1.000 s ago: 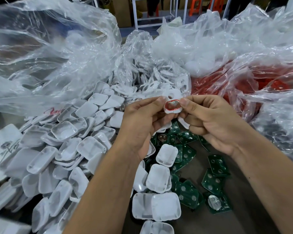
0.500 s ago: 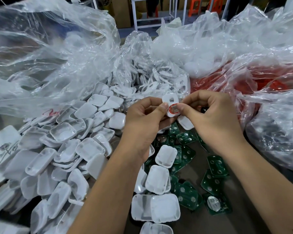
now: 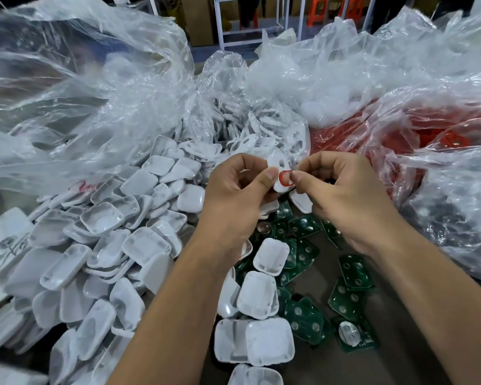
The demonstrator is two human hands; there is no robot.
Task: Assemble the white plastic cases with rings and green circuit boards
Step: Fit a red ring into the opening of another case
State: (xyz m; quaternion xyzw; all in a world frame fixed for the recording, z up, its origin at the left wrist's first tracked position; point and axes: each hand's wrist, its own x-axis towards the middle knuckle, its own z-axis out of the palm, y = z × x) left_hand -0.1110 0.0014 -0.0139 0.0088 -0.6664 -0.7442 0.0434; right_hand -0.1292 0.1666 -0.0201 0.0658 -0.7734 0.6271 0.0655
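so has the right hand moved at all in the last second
Yes. The right hand has risen slightly, away from the green circuit boards on the table and toward the red bag, while pressing the red ring into the white case.

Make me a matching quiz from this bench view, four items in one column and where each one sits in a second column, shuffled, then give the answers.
Things:
1. red ring
2. circuit boards
3. heap of white cases
4. bag of red parts

Places:
A. far right, in clear plastic
B. left of the left hand
C. in the white piece pinched by both the left and right hand
D. on the table below the hands

Pairs: 1-C, 2-D, 3-B, 4-A
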